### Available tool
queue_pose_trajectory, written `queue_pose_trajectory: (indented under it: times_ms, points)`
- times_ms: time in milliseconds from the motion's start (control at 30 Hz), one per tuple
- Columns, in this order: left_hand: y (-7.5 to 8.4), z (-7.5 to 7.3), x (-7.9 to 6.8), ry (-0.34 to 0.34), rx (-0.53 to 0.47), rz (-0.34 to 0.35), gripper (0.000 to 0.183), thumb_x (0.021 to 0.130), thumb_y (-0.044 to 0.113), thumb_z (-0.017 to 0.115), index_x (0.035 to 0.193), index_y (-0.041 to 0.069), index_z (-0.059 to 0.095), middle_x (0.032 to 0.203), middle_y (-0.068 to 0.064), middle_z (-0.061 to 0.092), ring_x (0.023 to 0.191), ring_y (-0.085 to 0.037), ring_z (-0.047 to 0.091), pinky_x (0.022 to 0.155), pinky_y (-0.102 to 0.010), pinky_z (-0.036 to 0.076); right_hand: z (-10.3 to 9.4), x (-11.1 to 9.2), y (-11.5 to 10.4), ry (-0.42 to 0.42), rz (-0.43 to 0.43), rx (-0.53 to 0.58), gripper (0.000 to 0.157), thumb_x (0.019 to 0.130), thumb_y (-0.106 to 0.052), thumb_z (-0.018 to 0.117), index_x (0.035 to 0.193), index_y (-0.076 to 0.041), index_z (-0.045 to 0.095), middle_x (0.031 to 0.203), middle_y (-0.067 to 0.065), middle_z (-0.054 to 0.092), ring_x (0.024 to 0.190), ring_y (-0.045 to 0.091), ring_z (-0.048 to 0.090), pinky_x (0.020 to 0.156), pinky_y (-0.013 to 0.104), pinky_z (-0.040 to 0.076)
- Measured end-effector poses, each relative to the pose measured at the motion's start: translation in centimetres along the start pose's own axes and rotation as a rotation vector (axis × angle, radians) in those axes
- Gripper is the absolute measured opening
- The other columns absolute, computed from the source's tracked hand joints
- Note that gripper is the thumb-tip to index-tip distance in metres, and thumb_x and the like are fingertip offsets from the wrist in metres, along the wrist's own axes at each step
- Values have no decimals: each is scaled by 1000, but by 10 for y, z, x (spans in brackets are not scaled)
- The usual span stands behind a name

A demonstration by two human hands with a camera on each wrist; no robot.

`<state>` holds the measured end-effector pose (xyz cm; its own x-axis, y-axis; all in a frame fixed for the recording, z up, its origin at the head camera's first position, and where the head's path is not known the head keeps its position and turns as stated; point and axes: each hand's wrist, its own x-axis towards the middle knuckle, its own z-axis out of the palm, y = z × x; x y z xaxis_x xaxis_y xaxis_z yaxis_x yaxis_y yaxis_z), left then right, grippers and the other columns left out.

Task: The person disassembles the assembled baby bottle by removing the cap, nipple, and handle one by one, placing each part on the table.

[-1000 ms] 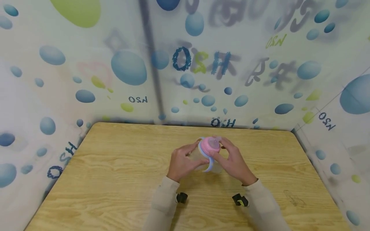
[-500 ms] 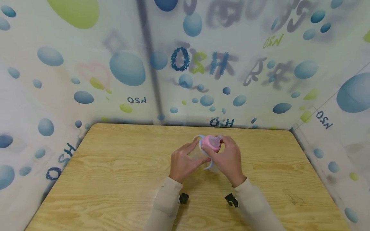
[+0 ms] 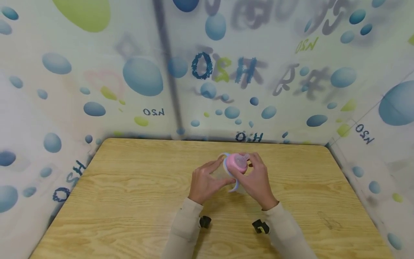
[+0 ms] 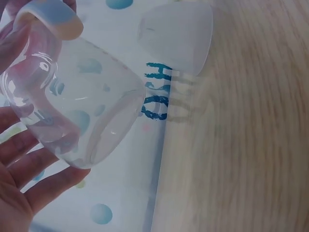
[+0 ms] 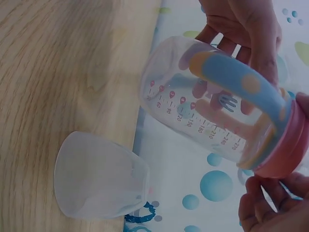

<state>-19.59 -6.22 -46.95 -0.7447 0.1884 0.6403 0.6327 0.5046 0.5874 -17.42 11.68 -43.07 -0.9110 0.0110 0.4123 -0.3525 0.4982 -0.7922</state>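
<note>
Above the wooden table, both hands hold a clear baby bottle with a pink collar, a translucent teat and blue handles. The left hand grips the bottle's body, its fingers spread along the clear wall in the left wrist view. With thumb and fingers, the right hand grips the pink collar. The bottle lies tilted, its teat end toward the right hand. A translucent dome-shaped cap stands on the table beyond the bottle in the right wrist view; the hands largely hide it in the head view.
The wooden table reaches back to a wall covering printed with blue and green spots and letters. Side walls with the same print flank the table. A faint drawn outline marks the tabletop at right.
The right hand has turned about the pink collar, its thumb coming over toward the left hand and its wrist shifting left. The left hand keeps its grip on the bottle's body.
</note>
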Motion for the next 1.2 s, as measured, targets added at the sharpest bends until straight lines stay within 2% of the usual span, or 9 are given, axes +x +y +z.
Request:
queue_pose_trajectory:
  times_ms: [200,400,633,833,1033,1200]
  points:
    - [0,-2,0,-24,-50,-5,77,63,44,93,127,7,69,114,-9,72,100,-21,71,78,-38,58,-5,1,5,-56,-60,73,47,81,-17,84,123,-7,66,113,5,60,101,18,55,86,36,44]
    - [1,-2,1,-65,-157,-6,75,64,36,94,128,6,68,116,-9,72,98,-23,72,70,-36,58,-14,2,3,-112,-93,116,54,79,-3,83,129,-5,63,118,10,59,103,20,53,89,32,43]
    - [0,-3,0,-87,-187,13,74,66,33,94,129,6,67,119,-7,71,104,-19,70,77,-37,58,-25,0,-24,-174,-119,146,52,78,11,77,127,8,60,115,20,57,103,19,54,88,25,44]
    - [0,-3,-1,-97,-194,26,74,64,33,94,128,5,67,117,-9,71,100,-25,72,74,-37,59,-20,0,-2,-188,-118,195,58,78,11,77,132,3,58,119,16,57,105,14,53,86,23,43]
    - [-1,-3,-2,-80,-118,26,77,64,38,94,128,5,67,118,-9,70,104,-22,70,78,-38,59,-16,-3,12,-176,-92,206,65,84,2,76,144,-5,51,133,13,56,113,18,52,90,30,44]
    - [1,-3,0,-17,-10,35,79,62,44,93,127,7,69,115,-10,72,101,-22,71,78,-38,59,-9,-6,8,-61,-22,136,72,85,-13,80,148,-6,46,131,12,56,109,20,52,89,38,42]
